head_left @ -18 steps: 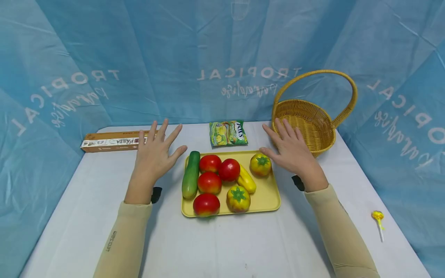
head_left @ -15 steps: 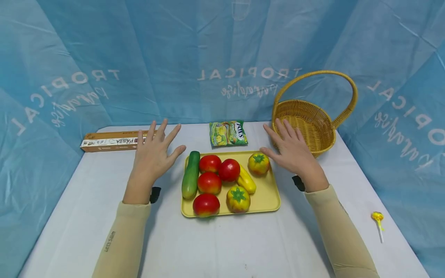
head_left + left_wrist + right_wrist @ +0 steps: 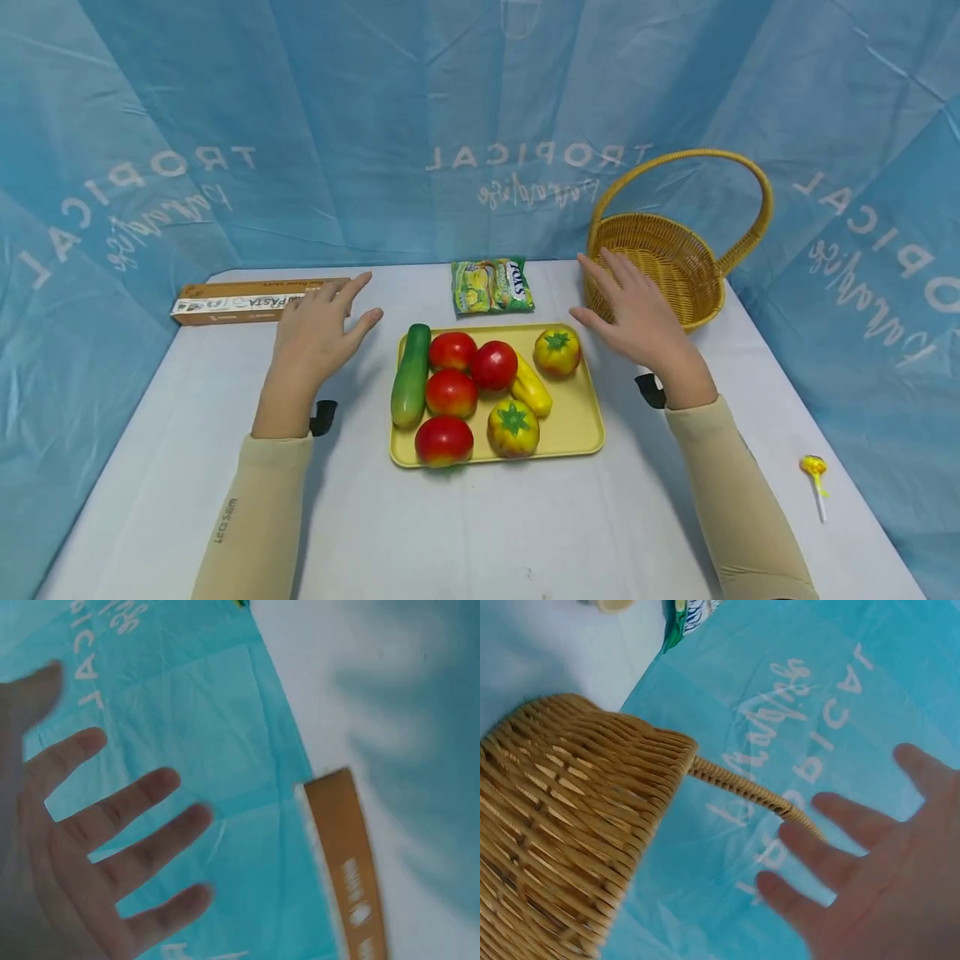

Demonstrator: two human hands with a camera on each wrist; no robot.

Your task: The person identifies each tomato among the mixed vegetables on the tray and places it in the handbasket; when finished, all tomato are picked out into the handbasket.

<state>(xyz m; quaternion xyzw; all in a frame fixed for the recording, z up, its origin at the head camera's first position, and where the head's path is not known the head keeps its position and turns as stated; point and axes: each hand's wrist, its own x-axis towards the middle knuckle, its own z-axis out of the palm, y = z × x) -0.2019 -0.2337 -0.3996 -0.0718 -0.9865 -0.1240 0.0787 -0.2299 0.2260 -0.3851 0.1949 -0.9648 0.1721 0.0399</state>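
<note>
My left hand (image 3: 311, 337) hovers over the left of the table with fingers extended and nothing in them. It overlaps the right end of a brown pasta box (image 3: 232, 302), which the left wrist view shows apart from the fingers. Across the tray, my right hand (image 3: 637, 321) is also raised with fingers spread, holding nothing. Behind it stands a yellow wicker basket (image 3: 697, 283) with a tall handle, seen close up in the right wrist view. Between the hands lies a yellow tray (image 3: 570, 429) carrying a cucumber (image 3: 411, 379), several red tomatoes (image 3: 445, 440), and other produce.
Also on the tray are a yellow banana-like piece (image 3: 534, 390) and two yellow-red, green-topped fruits (image 3: 513, 429). A green candy packet (image 3: 492, 286) lies behind the tray. A yellow lollipop (image 3: 813, 468) rests at the right edge. Blue curtains (image 3: 390, 108) enclose the table.
My left hand has shifted left and a little lower, its fingers closer together. My right hand has moved slightly right. The upper-right green-topped fruit has settled slightly left on the tray.
</note>
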